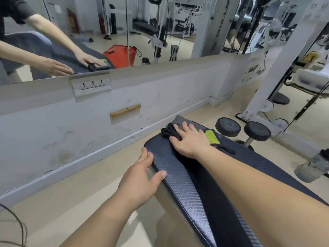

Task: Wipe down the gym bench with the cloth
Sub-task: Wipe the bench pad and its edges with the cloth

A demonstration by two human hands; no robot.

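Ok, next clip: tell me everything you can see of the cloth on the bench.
The cloth is grey and soft-looking, with a yellow-green patch showing right of the hand and a black cord bunched at its near-left edge. It lies flattened at the far end of the dark bench pad. The right hand presses flat on top, covering most of it. The left hand grips the pad's edge, clear of the cloth.

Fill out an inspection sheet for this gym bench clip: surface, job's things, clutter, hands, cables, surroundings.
Surface: dark textured gym bench, nothing loose on it except the cloth.
Job's things: grey cloth at the bench's far end.
Clutter: dumbbell and water bottle on the floor at right.
Hands: right hand flat on the cloth; left hand grips the bench's left edge.
Cables: dark cord on the floor, lower left.
Surroundings: wall mirror, socket panel.
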